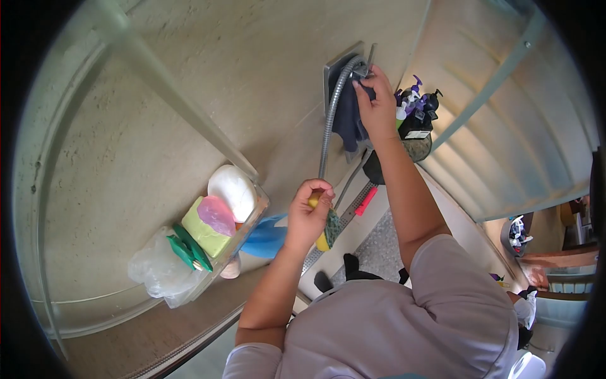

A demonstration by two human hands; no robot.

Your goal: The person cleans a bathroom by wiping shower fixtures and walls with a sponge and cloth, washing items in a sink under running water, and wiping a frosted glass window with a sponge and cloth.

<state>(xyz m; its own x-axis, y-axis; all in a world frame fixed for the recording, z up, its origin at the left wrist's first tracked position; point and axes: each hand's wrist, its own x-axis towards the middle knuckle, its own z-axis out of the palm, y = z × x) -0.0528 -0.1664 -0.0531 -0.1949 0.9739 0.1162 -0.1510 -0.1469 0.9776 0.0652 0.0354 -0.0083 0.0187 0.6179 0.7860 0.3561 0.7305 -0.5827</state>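
My left hand (307,216) is closed around a yellow sponge (323,242) with a green scouring side. Just above that hand runs a metal shower hose (329,126), which curves up to a square wall plate (326,79). At the plate, my right hand (377,104) has its thumb and fingers closed about the metal shower tap (365,68). A dark grey cloth (348,120) hangs below the tap, beside my right thumb. The fingertips partly hide the tap.
A corner holder carries several pump bottles (420,107) right of my right forearm. At left, a wall shelf (252,211) bears a white round item, a green block and a pink piece. A red-handled object (366,201) lies by the floor drain (348,216). Glass panels stand on both sides.
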